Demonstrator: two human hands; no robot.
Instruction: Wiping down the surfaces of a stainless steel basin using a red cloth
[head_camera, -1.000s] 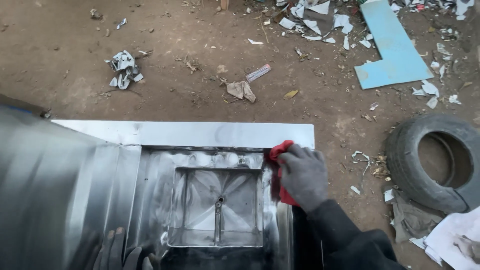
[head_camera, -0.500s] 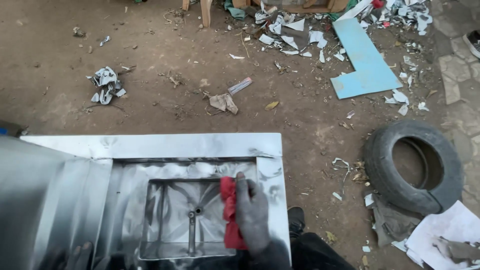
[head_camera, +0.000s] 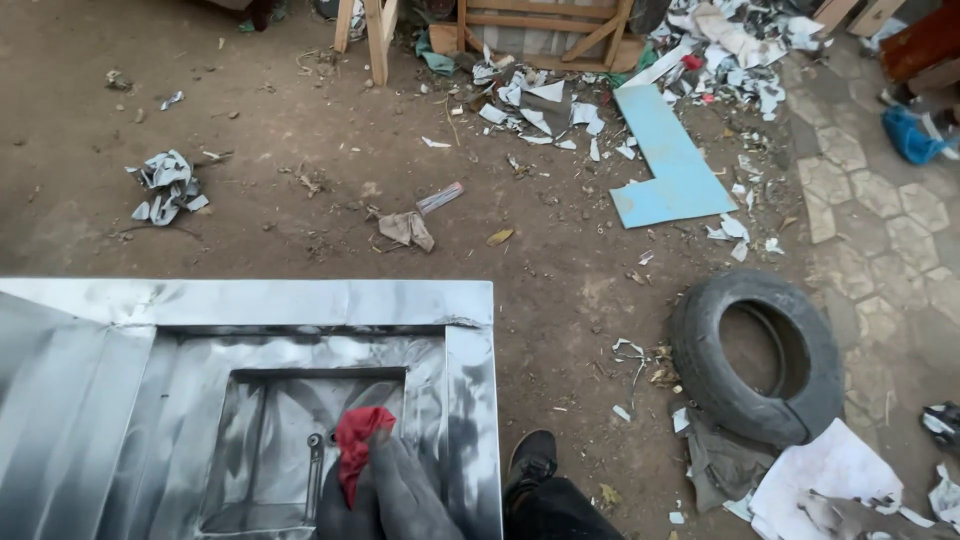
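A shiny sheet-metal sink unit (head_camera: 250, 301) lies on the dirt ground at the lower left. It has a square basin (head_camera: 265, 425) with a slot and a small hole in its floor. My right hand (head_camera: 400, 497), in a dark grey glove, is inside the basin at the bottom edge of the view. It grips a red rag (head_camera: 355, 440) pressed against the basin floor next to the slot. My left hand is out of view.
My dark shoe (head_camera: 530, 460) stands just right of the sink. An old tyre (head_camera: 705, 375) lies further right, with white paper (head_camera: 830, 475) below it. A blue board (head_camera: 665, 170), paper scraps (head_camera: 165, 185) and wooden frames (head_camera: 370, 30) litter the dirt beyond.
My right hand has slid the red rag from the sink's right rim down into the basin. The camera has tilted up, showing more of the ground.
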